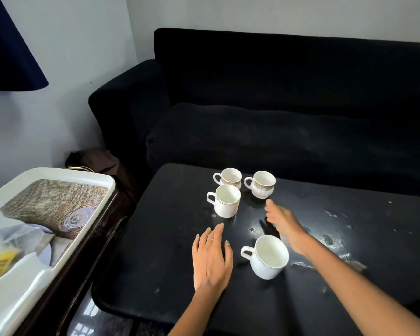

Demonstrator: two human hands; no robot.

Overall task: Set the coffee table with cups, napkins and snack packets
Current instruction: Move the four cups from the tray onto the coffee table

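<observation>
Head view: the left hand (212, 259) is laid flat with straight fingers on the black coffee table (155, 251) at lower centre, holding nothing. The right hand (283, 223), blurred, is stretched open between the cups, gripping nothing. A white cup (268, 257) is seen between the hands; three more cups (227, 201) are grouped above. A tray (83, 174) with packets is seen at left.
</observation>
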